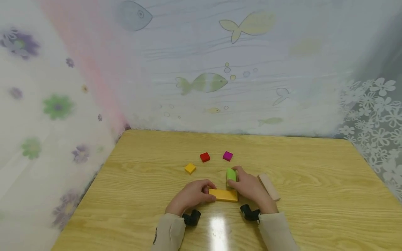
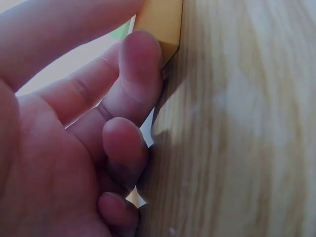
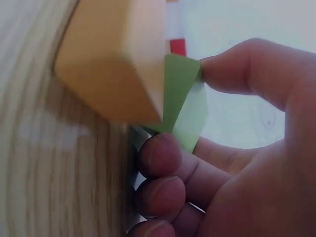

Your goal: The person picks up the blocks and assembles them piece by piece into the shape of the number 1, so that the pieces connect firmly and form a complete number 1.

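In the head view a long orange block (image 1: 223, 195) lies flat on the table, and my left hand (image 1: 191, 195) pinches its left end between thumb and fingers. The same block (image 2: 160, 22) shows at the top of the left wrist view, against the fingertips. My right hand (image 1: 251, 186) grips a light green block (image 1: 231, 177) just behind the orange block's right end. From the right wrist, the green block (image 3: 187, 98) sits between thumb and fingers, partly covered by the nearer orange block (image 3: 98, 64). Whether the two blocks touch I cannot tell.
Farther back lie a small yellow block (image 1: 190, 168), a red block (image 1: 205, 157) and a purple block (image 1: 228, 156). A plain wooden block (image 1: 268, 187) lies right of my right hand. Patterned curtains (image 1: 201, 52) stand behind the wooden table (image 1: 314, 174).
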`<state>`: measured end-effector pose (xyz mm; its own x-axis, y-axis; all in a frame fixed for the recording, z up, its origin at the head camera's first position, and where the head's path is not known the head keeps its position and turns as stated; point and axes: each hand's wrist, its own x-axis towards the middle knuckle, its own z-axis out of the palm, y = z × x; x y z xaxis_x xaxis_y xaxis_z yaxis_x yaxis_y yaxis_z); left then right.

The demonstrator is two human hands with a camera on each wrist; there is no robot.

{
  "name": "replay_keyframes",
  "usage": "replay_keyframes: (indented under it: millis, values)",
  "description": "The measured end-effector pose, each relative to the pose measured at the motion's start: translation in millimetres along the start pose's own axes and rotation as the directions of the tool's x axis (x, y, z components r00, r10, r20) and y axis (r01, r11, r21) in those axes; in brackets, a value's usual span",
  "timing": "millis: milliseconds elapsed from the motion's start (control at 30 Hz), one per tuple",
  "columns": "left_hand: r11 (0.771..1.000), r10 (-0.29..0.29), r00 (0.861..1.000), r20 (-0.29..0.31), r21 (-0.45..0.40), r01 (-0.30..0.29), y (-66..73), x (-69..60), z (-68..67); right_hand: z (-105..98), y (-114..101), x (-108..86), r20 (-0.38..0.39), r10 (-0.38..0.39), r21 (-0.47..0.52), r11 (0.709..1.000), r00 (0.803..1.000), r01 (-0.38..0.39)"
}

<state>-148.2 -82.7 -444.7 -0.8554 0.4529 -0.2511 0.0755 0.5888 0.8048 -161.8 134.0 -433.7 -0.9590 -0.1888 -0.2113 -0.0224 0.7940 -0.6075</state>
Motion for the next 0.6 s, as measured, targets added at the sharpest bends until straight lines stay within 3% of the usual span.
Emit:
replay_keyframes:
  millis: [333, 600]
  values:
    - [1.0, 0.007, 1.0, 0.004, 0.005, -0.007, 3.4, 3.1, -2.7, 7, -15, -2.7, -0.041, 0.093, -0.08, 0.992, 0.995, -0.096]
    - [1.0, -0.004, 1.0, 0.009, 0.012, 0.004, -1.1, 2.3, -0.4, 18, -19, -2.2, -0.064, 0.089, -0.115, 0.989, 0.994, -0.096]
